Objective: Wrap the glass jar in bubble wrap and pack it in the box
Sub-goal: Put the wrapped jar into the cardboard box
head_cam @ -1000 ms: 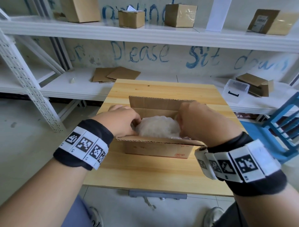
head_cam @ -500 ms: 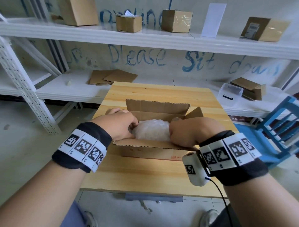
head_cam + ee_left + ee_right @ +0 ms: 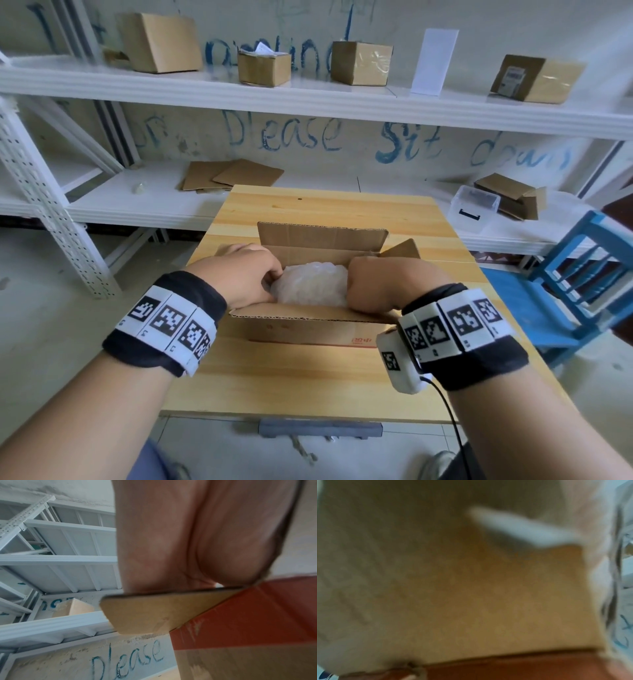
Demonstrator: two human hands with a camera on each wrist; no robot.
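The fingers of the left hand [image 3: 239,274] curl down into the open cardboard box [image 3: 308,325] and press against the left side of the bubble-wrapped bundle [image 3: 311,284]; whether they actually grip the wrap cannot be told, since the fingertips are hidden behind the knuckles. The fingers of the right hand [image 3: 387,284] are likewise bent down inside the box against the right side of the bundle, and their hold cannot be told either. The bundle sits inside the box, between the two hands, its white top showing above the near wall; the jar itself cannot be seen through the wrap. The box flaps stand open: the far flap is upright, the right flap tilts outward, and the near flap lies folded out under both wrists. In the left wrist view the palm rests on a cardboard flap edge; the right wrist view is too blurred to read beyond cardboard. The box stands near the middle of the wooden surface [image 3: 308,383]. Both wrists carry black bands with printed markers. Behind the surface, white shelves [image 3: 308,99] hold several cardboard boxes and flattened cardboard sheets. A blue chair [image 3: 575,294] stands to the right.
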